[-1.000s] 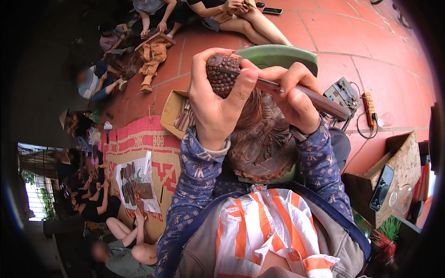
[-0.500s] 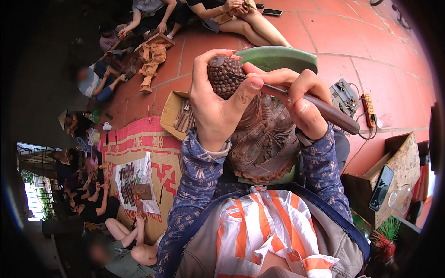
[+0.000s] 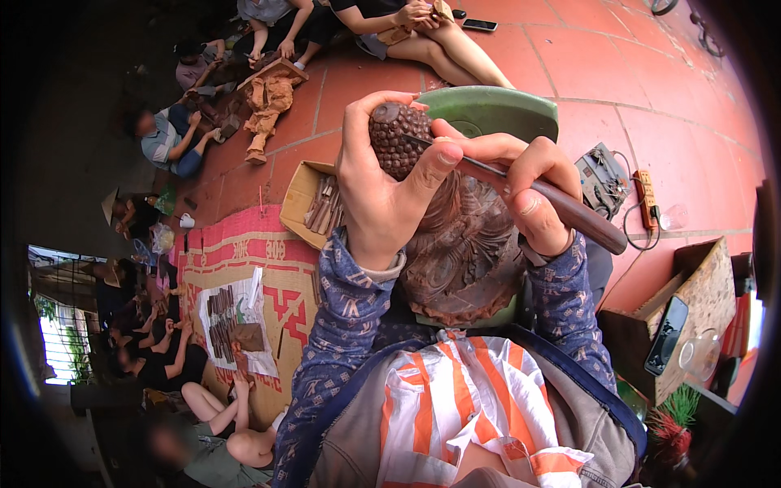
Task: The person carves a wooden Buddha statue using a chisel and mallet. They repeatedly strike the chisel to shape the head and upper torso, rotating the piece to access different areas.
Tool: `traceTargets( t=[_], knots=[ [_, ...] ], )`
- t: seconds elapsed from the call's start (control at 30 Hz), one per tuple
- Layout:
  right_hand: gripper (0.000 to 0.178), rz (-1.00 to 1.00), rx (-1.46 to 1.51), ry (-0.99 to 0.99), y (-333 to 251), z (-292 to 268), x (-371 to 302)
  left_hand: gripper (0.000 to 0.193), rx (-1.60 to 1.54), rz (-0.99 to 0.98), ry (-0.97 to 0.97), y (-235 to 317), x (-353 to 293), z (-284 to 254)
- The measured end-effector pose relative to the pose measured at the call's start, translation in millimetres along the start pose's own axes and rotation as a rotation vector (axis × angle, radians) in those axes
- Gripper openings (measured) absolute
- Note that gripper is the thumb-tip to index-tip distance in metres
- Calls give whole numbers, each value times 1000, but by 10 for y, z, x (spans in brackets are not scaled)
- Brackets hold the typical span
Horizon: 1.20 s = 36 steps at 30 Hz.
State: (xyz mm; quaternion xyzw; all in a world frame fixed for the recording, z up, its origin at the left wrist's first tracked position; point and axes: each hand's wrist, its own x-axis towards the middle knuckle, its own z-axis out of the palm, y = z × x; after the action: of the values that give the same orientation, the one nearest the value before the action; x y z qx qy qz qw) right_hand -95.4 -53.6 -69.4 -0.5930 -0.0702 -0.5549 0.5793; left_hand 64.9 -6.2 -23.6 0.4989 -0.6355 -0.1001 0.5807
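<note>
Slanting more steeply than a second ago, the slim metal-bladed tool with a brown wooden handle (image 3: 582,213), pinched in the right hand (image 3: 533,191), points up-left at the knobbly head (image 3: 399,140) of the dark brown carved wooden statue (image 3: 464,252); the left hand (image 3: 382,195) clasps that head.

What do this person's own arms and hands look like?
The left hand and right hand are bare, without gloves. Long blue sleeves with a small, pale printed pattern cover both forearms, ending in plain greyish cuffs at the wrists.
</note>
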Motion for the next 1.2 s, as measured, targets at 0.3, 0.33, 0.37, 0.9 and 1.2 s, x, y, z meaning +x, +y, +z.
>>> traceTargets(
  t=[0.3, 0.33, 0.37, 0.9, 1.2],
  knots=[
    [14, -86, 64, 5, 34, 53, -35, 67, -2, 11, -20, -24, -8, -16],
    [15, -99, 24, -26, 29, 50, -17, 67, -8, 15, -7, -35, -4, -13],
    [16, -112, -16, -56, 21, 43, 16, 66, -15, 18, 6, -42, -3, -11],
    [34, -61, -91, -116, -8, -62, 70, 71, -57, -22, -14, -1, 3, -11],
    [24, -103, 14, -43, -6, 23, 64, 70, -86, -5, -9, -37, 2, -1]
  ],
)
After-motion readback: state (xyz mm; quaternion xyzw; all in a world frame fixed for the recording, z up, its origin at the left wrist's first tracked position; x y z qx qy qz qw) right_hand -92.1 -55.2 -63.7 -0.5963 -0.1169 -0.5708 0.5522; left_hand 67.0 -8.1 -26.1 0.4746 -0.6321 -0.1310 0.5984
